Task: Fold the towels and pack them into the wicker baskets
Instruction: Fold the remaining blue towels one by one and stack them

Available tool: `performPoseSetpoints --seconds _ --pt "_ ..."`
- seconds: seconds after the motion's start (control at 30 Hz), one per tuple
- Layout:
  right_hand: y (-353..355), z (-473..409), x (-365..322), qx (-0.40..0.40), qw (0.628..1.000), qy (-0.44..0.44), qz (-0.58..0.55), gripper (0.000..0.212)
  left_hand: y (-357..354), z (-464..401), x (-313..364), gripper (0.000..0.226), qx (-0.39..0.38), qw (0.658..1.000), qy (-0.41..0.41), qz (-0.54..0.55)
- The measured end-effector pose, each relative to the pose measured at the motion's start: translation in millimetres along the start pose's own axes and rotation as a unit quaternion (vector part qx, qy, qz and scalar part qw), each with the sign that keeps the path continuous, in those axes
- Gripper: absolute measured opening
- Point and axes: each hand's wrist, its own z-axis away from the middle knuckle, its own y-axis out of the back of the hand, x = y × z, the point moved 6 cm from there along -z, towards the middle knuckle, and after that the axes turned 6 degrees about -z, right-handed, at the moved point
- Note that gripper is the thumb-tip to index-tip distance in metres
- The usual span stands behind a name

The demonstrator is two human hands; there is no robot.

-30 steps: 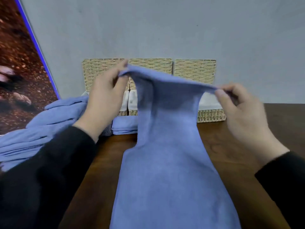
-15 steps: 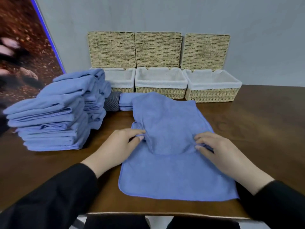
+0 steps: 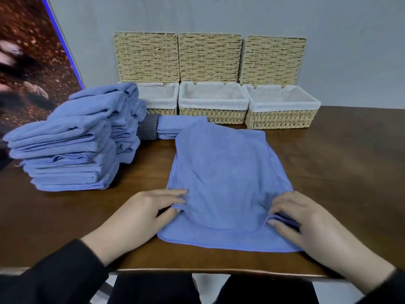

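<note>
Blue microfibre towel (image 3: pixel 221 172) lies folded over on the dark brown wooden table (image 3: pixel 341 172), its upper layer stopping short of the near hem; the left hand (image 3: pixel 140 218) pinches that layer's left corner between thumb and fingers, while the right hand (image 3: pixel 306 222) pinches the right corner the same way; both sleeves are black. Three lined wicker baskets (image 3: pixel 280 119) stand in a row against the grey wall, lids propped upright behind them, just beyond the towel's far edge; a tall stack of folded blue towels (image 3: pixel 65 154) sits at the left of the table, and another folded blue towel (image 3: pixel 173 128) lies before the left basket, beside a grey rolled cloth (image 3: pixel 148 127).
</note>
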Motion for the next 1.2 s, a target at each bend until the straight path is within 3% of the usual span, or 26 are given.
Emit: performPoseSetpoints --seconds 0.1,0.27,0.33,0.47,0.7,0.77,0.87,1.03,1.2 --pt "4 -13 12 -0.009 1.0 -0.016 0.004 0.013 -2 -16 -4 0.03 0.006 1.0 0.017 0.004" --pt "45 -20 1 0.159 0.987 -0.013 0.036 0.01 32 -22 4 0.025 0.115 0.992 0.007 0.05" --pt "48 -10 -11 0.132 0.989 0.025 0.056 0.01 32 -12 9 0.024 0.09 0.995 -0.03 0.034" --pt "14 15 0 -0.022 0.997 0.053 0.044 0.018 -2 9 -5 0.036 -0.048 0.998 -0.041 -0.001" --pt "15 28 5 0.015 0.996 0.073 0.042 0.022 1 11 -5 0.041 -0.064 0.996 -0.062 0.016" --pt "13 30 2 -0.024 0.995 0.09 0.037 0.019 2 14 1 0.048 -0.084 0.989 -0.112 -0.048" --pt "17 36 13 -0.069 0.993 0.081 0.059 0.03 7 18 5 0.05 -0.098 0.967 -0.188 -0.142" --pt "30 37 28 -0.042 0.995 0.024 0.092 0.02 21 16 6 0.036 -0.05 0.973 -0.18 -0.135" --pt "26 18 3 0.024 0.999 -0.009 0.028 0.012 28 -3 61 0.046 0.066 0.978 -0.154 -0.127"
